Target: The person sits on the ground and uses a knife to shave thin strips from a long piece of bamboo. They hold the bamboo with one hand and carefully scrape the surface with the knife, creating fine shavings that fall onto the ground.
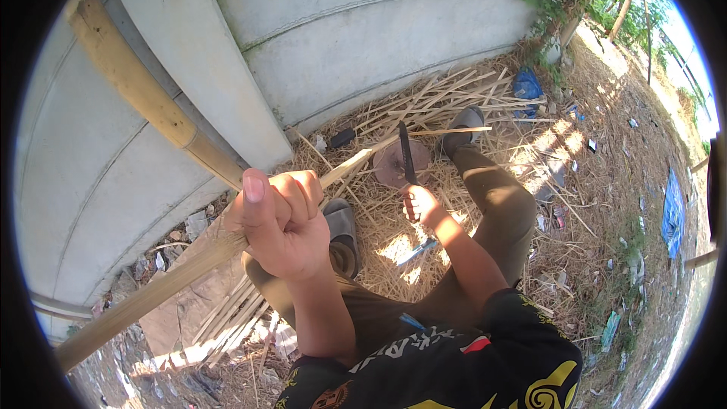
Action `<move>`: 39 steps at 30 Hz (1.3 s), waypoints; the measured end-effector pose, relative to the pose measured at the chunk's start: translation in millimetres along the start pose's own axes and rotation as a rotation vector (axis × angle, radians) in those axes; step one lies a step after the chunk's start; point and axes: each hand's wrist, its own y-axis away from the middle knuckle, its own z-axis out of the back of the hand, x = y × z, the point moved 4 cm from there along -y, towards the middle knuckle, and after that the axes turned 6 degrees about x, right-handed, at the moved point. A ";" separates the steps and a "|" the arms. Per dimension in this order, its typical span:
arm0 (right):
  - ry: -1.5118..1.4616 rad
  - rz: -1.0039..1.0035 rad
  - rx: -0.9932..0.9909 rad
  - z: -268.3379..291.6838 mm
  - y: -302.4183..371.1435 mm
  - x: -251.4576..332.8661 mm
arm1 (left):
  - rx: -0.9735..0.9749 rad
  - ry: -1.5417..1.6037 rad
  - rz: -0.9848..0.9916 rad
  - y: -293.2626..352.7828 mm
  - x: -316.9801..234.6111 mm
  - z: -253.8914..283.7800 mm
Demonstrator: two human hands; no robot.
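My left hand (284, 220) is closed round a long split bamboo strip (151, 299), thumb up. The strip runs from the lower left, under my fist, up to the right. My right hand (419, 204) grips the handle of a machete (407, 153), its dark blade pointing away from me. Where the blade's upper part meets the strip's far end, I cannot tell whether they touch. Below them, between my feet, stands a round brownish chopping block (388, 167), partly hidden by the blade.
A thick bamboo pole (144, 91) leans along the pale concrete wall (363, 15). Cut bamboo strips (447, 98) lie heaped at the wall's foot; more strips (235, 314) lie lower left. Shavings cover the ground round my shoes. Blue plastic (672, 212) lies at far right.
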 end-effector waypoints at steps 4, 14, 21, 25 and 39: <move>0.065 0.202 -0.176 -25.4 17.5 1.8 | -0.034 -0.002 0.020 0.7 -5.1 -2.4; 1.074 0.720 -0.699 6.9 13.5 29.3 | 0.128 0.121 0.040 -2.3 -19.9 -5.2; 0.472 0.398 -0.620 45.4 -10.9 0.3 | 0.209 0.106 0.081 -5.5 -29.6 -13.9; 1.074 0.753 -0.361 -69.0 38.2 32.2 | 0.176 0.030 0.039 -4.8 -31.3 0.4; 1.111 0.683 -0.790 48.0 -21.5 32.5 | 0.143 0.071 -0.178 -1.5 -117.2 3.5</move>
